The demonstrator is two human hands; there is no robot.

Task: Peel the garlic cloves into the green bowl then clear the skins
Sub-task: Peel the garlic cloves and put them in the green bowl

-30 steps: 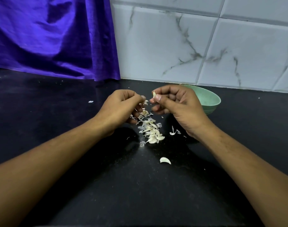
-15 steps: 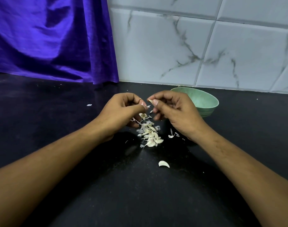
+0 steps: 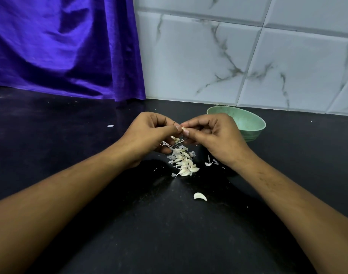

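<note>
1. The black counter (image 3: 70, 135) fills the view, with the green bowl (image 3: 248, 123) sitting at its back edge, touching the marbled tile wall (image 3: 208, 56) behind it.
2. A purple cloth (image 3: 60, 46) hangs far left of the bowl.
3. The right hand (image 3: 212, 135) is just left of the bowl and overlaps its rim, fingers curled, thumb and forefinger pinching a garlic clove (image 3: 182, 128).
4. The left hand (image 3: 149, 133), further left of the bowl, is curled too and nips that same clove.
5. A pile of cloves and skins (image 3: 184, 161) lies on the counter, left of the bowl and nearer the camera.
6. A lone clove (image 3: 199, 196) lies nearer still, well apart from the bowl.
7. Of the pinched clove only a pale tip shows, held up at bowl-rim height.
</note>
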